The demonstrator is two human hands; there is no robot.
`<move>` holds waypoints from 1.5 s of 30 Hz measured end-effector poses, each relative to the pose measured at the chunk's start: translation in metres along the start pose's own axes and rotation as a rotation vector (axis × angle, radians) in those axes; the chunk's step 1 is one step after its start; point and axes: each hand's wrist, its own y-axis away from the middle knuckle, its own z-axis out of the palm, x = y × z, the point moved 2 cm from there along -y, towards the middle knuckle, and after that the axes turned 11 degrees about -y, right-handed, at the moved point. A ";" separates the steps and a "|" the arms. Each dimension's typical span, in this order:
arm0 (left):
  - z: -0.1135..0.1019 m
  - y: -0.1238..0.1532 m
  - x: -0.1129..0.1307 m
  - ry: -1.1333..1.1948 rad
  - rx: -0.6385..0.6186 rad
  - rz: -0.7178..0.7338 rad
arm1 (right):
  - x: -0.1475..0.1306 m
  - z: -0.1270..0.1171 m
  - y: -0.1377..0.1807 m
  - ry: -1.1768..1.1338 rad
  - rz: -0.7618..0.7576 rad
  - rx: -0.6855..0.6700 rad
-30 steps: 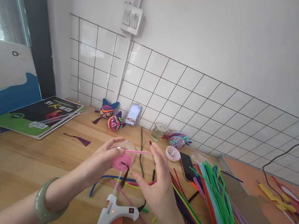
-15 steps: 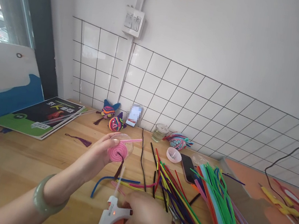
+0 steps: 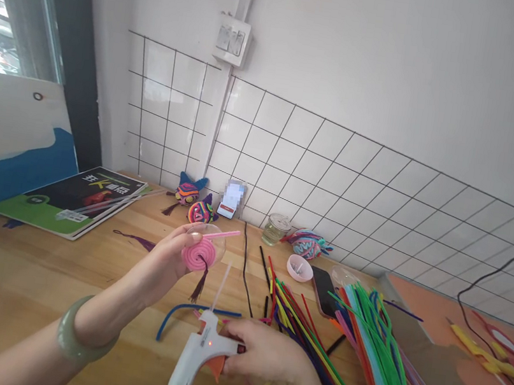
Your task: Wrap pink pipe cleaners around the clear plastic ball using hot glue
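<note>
My left hand (image 3: 175,251) is raised over the table, pinching a clear round piece with a pink spiral coil (image 3: 198,253) on it. From the coil's centre hangs a dark tassel (image 3: 198,285). A short pink stem (image 3: 221,235) sticks out to the right from beneath my left thumb. My right hand (image 3: 262,351) grips a white hot glue gun (image 3: 197,351) by its right end. A translucent glue stick (image 3: 221,287) points up out of the gun, its small light glows red, and its orange trigger (image 3: 215,366) faces down.
Bundled coloured pipe cleaners (image 3: 373,351) lie at right. Behind them are a phone (image 3: 324,291), a pink bowl (image 3: 300,268), a glass jar (image 3: 275,230) and a striped fish-like craft (image 3: 307,244). A blue stem (image 3: 171,315) lies in front; a magazine (image 3: 67,199) is at left.
The glue gun has shifted slightly right and up with my right hand, showing more of its handle. My left hand has moved a little left and up with the pink coil piece.
</note>
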 end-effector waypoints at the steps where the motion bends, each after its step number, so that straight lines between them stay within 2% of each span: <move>1: -0.001 -0.001 0.001 0.013 0.015 0.000 | -0.002 -0.005 0.003 -0.100 0.028 -0.019; 4: -0.004 -0.004 0.002 0.058 0.052 -0.005 | -0.006 -0.019 0.014 -0.362 0.037 0.003; 8: -0.006 -0.007 0.003 0.079 0.020 0.009 | -0.013 -0.029 0.022 -0.540 -0.117 0.042; 13: -0.008 -0.008 0.000 0.090 0.035 -0.013 | -0.013 -0.029 0.014 -0.639 -0.141 0.307; 21: -0.009 -0.007 0.002 0.042 0.106 0.084 | -0.008 -0.024 0.005 -0.836 -0.354 0.553; 26: -0.007 -0.003 0.004 0.033 0.100 0.126 | -0.017 -0.020 0.012 -0.671 -0.410 0.616; 32: 0.002 0.002 0.008 0.071 0.045 0.103 | -0.027 -0.012 0.021 -0.488 -0.459 0.727; 40: 0.006 0.006 0.009 0.097 0.002 0.051 | -0.035 -0.008 0.023 -0.450 -0.468 0.731; 45: 0.005 0.005 0.006 0.097 -0.003 0.030 | -0.038 -0.006 0.025 -0.395 -0.432 0.798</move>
